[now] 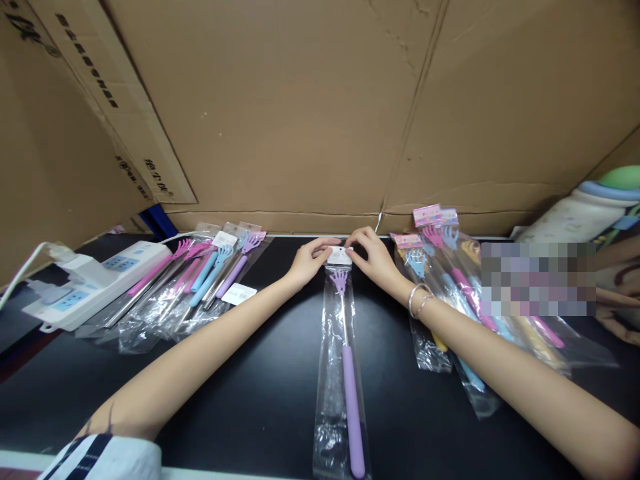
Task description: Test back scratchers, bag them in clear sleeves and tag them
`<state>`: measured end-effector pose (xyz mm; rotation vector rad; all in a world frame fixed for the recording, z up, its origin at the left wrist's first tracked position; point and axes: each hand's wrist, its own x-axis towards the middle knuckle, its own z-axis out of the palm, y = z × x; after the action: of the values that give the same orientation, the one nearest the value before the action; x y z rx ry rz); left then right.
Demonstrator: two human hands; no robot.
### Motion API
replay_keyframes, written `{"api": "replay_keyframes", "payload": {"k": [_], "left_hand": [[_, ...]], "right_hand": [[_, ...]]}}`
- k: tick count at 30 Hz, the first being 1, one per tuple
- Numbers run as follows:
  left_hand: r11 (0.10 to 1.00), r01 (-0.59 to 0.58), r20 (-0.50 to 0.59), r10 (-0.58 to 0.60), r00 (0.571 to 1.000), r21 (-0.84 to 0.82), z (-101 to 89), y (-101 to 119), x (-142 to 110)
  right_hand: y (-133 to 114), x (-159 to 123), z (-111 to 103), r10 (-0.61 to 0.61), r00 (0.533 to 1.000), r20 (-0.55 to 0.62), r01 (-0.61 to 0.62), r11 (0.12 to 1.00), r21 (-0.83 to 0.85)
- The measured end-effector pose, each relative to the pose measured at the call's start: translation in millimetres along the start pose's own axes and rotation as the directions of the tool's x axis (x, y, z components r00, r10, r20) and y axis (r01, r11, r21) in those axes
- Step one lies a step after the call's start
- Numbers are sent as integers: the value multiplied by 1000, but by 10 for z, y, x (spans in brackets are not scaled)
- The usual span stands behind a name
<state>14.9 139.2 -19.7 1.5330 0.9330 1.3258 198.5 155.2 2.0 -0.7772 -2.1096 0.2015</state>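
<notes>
A purple back scratcher (353, 400) lies in a clear plastic bag (330, 393) on the black table, its claw end pointing away from me. At the top of the bag is a white label (339, 255). My left hand (311, 261) pinches the label's left edge between thumb and fingers. From the other side, my right hand (370, 259), with bracelets on its wrist, pinches the right edge. Whether the label is stuck flat all over cannot be made out under the fingertips.
Bagged pink, blue and purple back scratchers (203, 273) lie to the left, with a loose white label (239, 293) and a power strip (100, 280). More bagged scratchers (463, 287) are piled right, beside a bottle (580, 213) and another person's hand (620, 313). Cardboard (300, 107) walls the back.
</notes>
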Motion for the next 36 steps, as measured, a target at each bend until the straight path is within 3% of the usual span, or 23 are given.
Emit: {"api": "replay_keyframes", "payload": {"k": [24, 36], "left_hand": [[999, -41, 12, 40, 999, 25, 0, 29, -8], [998, -26, -6, 27, 1000, 59, 13, 53, -9]], "right_hand": [[2, -25, 24, 11, 993, 114, -19, 997, 71], [44, -14, 62, 154, 979, 132, -182, 957, 227]]}}
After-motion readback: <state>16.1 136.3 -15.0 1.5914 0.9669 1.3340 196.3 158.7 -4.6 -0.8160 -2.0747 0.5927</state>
